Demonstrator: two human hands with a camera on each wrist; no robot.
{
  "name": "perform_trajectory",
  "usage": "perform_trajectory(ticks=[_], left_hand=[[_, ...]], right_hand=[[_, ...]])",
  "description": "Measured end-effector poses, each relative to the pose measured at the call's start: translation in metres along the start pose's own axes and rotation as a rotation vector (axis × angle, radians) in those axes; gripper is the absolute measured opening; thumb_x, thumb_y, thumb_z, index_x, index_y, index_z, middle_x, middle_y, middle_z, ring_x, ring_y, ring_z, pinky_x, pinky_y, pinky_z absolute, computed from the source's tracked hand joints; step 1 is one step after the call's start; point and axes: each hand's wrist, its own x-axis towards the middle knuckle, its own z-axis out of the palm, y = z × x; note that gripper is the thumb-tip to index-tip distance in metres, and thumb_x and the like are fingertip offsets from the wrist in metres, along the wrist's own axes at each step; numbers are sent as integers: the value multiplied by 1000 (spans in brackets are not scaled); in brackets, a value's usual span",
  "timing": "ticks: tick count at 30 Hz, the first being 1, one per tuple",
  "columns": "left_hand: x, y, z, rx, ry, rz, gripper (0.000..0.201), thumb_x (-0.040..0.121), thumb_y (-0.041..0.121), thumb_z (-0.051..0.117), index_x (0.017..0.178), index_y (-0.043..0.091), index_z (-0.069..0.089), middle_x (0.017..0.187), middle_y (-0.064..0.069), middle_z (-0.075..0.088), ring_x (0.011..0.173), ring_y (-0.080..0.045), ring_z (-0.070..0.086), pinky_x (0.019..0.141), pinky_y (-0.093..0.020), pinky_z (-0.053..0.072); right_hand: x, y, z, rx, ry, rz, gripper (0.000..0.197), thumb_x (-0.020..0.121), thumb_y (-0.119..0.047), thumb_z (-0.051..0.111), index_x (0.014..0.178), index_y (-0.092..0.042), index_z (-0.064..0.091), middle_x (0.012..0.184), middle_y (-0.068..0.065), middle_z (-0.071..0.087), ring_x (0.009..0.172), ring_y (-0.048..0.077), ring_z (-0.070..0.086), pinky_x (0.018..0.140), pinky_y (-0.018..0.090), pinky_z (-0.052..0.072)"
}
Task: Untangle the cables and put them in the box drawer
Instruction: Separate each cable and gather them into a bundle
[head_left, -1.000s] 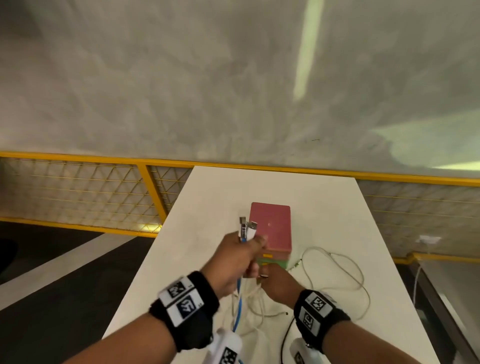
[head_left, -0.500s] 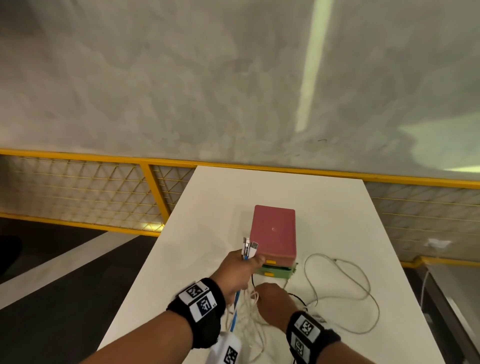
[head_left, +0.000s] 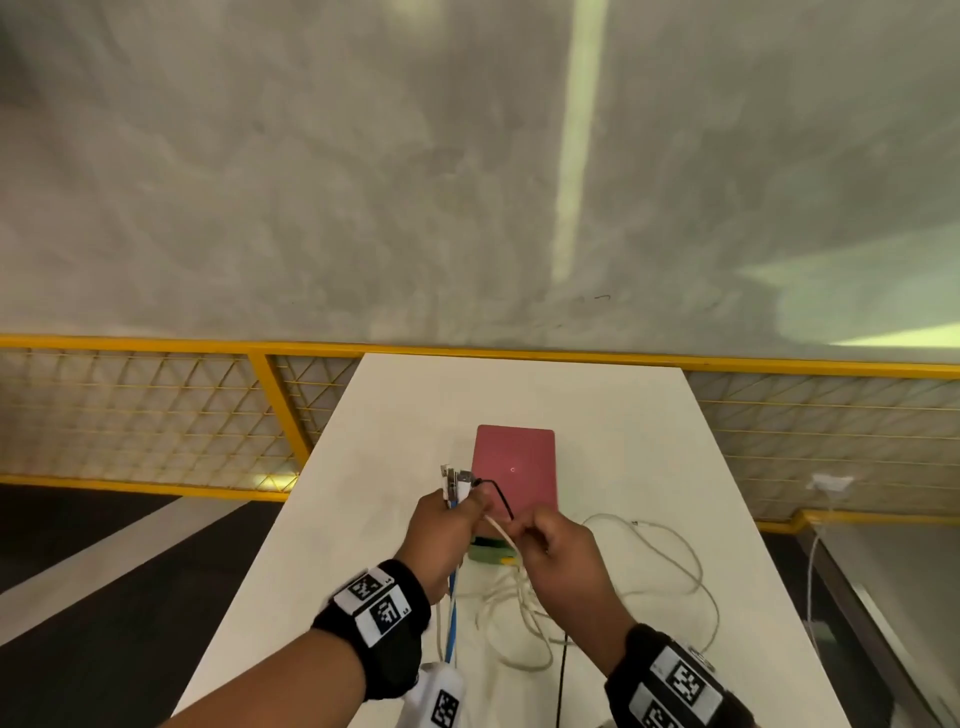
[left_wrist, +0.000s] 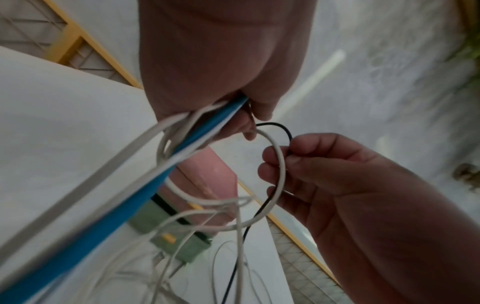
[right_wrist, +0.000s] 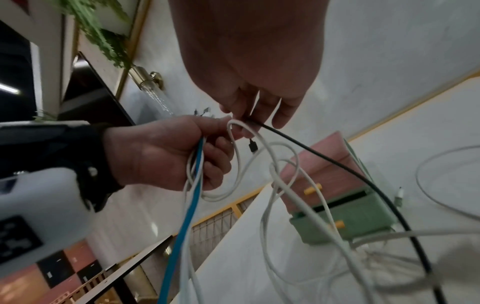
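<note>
My left hand (head_left: 466, 506) is held above the table and grips a bundle of cable ends, with metal plugs (head_left: 453, 480) sticking up from the fist. From it hang a blue cable (left_wrist: 155, 185) and several white cables (right_wrist: 283, 205). Close beside it, my right hand (head_left: 519, 527) pinches a thin black cable (head_left: 500, 496) between thumb and forefinger. A white loop (left_wrist: 281, 164) crosses its fingers. Behind the hands sits the box (head_left: 514, 465), pink on top, with its green drawer (right_wrist: 350, 218) pulled out a little.
More white cable (head_left: 670, 566) lies in wide loops on the white table (head_left: 613, 415), right of the box. Tangled slack piles up under my hands. A yellow mesh railing (head_left: 280, 410) runs behind the table, which drops off at both sides.
My right hand has lifted from the cable pile on the table, bringing the black cable up beside my left hand. The left hand keeps its grip on the bundle.
</note>
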Motion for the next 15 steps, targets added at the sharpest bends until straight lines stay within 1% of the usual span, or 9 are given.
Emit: perform_trajectory(ticks=[2, 3, 6, 7, 9, 11, 12, 14, 15], left_hand=[[-2, 10, 3, -2, -19, -15, 31, 97, 28, 58, 72, 11, 61, 37, 11, 47, 32, -8, 37, 41, -20, 29], [-3, 14, 4, -13, -19, -21, 29, 98, 27, 57, 79, 7, 65, 37, 11, 47, 31, -7, 38, 39, -18, 29], [-5, 25, 8, -101, -12, -53, 28, 100, 25, 53, 92, 2, 67, 39, 11, 45, 29, -6, 40, 34, -14, 30], [-5, 26, 7, -136, -14, -70, 30, 100, 28, 54, 94, 2, 67, 42, 9, 41, 31, -7, 37, 35, -16, 30], [-4, 27, 9, -208, -69, -95, 38, 100, 36, 53, 98, 1, 67, 51, 4, 39, 37, -9, 36, 37, -20, 31], [-7, 28, 10, -260, -144, -119, 42, 98, 43, 52, 98, 4, 68, 62, -2, 49, 46, -11, 46, 41, -23, 36], [-8, 30, 11, -296, -180, -131, 44, 97, 46, 52, 99, 6, 69, 71, -6, 57, 53, -14, 53, 44, -25, 40], [-11, 33, 12, -363, -240, -160, 46, 96, 49, 51, 103, 8, 70, 88, -10, 67, 67, -19, 63, 52, -27, 47], [-12, 34, 13, -381, -259, -174, 48, 96, 50, 50, 105, 8, 70, 91, -9, 71, 70, -18, 66, 54, -27, 48]], right_hand=[[1, -10, -5, 16, 18, -8, 26, 89, 2, 56, 81, -21, 66, 71, -9, 66, 57, 5, 55, 56, 23, 45], [2, -13, -8, 16, 36, 3, 26, 89, 0, 57, 82, -24, 65, 74, -10, 68, 58, 5, 57, 57, 23, 46], [4, -23, -20, 16, 97, 12, 34, 89, -1, 57, 99, -33, 60, 85, -18, 72, 79, -4, 67, 71, 13, 51], [5, -24, -22, 10, 112, 17, 36, 90, -2, 58, 107, -34, 59, 89, -18, 73, 86, -6, 67, 76, 13, 52], [4, -26, -28, -16, 138, 2, 37, 89, -2, 59, 116, -28, 63, 96, -20, 72, 93, -8, 66, 82, 15, 53], [0, -26, -30, -81, 125, -80, 35, 89, -1, 58, 113, -23, 69, 98, -25, 70, 94, -6, 66, 84, 16, 52], [-3, -24, -29, -122, 110, -144, 35, 88, -2, 57, 112, -23, 71, 98, -27, 69, 94, -5, 66, 84, 15, 52], [-9, -22, -27, -200, 72, -257, 37, 86, -6, 55, 112, -27, 71, 104, -23, 71, 98, -3, 66, 86, 13, 50], [-11, -21, -26, -236, 64, -297, 37, 86, -8, 54, 112, -28, 70, 107, -19, 72, 99, -2, 65, 87, 13, 49]])
